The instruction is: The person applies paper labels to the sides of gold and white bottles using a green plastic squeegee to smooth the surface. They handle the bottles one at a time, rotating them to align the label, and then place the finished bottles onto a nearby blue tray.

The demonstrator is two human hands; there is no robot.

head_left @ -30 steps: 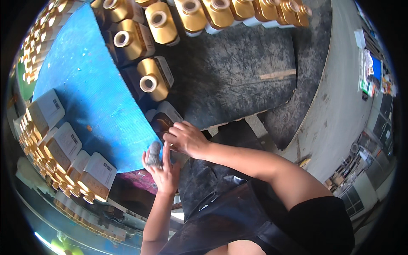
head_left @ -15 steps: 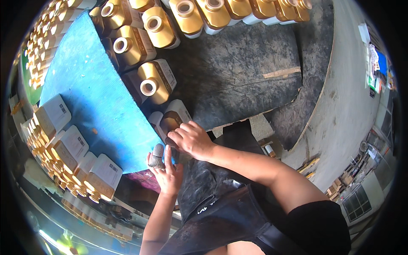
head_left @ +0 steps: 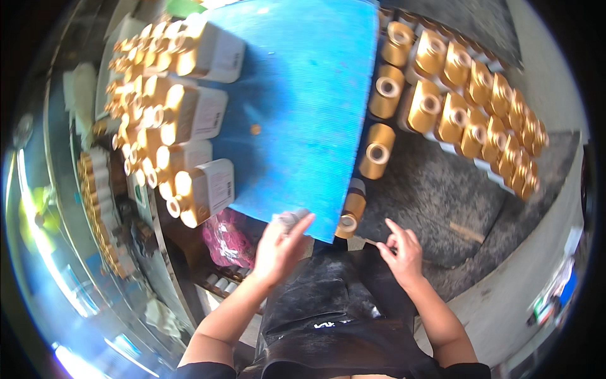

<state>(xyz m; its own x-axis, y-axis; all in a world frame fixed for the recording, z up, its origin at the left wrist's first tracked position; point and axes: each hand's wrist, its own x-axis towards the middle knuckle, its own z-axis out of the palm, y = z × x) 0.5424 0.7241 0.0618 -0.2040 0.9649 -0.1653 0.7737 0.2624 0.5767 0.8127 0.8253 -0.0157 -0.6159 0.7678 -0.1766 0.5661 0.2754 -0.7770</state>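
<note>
My left hand [head_left: 273, 256] is over the near edge of the blue mat [head_left: 297, 120]. Its fingers are stretched out and hold nothing I can see; a grey finger sleeve [head_left: 291, 219] covers one of them. To the right, my right hand [head_left: 404, 258] hovers above the dark board with its fingers apart. A thin pale strip shows beside its thumb; I cannot tell whether it is the board's edge. Between the hands, by the mat's corner, stands the nearest gold-and-white bottle [head_left: 353, 205], uncapped and touched by neither hand. Another gold bottle [head_left: 379, 142] stands behind it.
Rows of gold bottles [head_left: 454, 117] fill the far right of the dark board [head_left: 435, 196]. Gold-and-white bottles [head_left: 205, 120] lie or lean along the mat's left side. A pink plastic bag [head_left: 227, 243] is below them. Against my body hangs a black apron [head_left: 315, 297].
My view has swung to the left. My right hand has come away from the nearest bottle and opened; my hands are now farther apart. The left fingers are stretched out over the mat.
</note>
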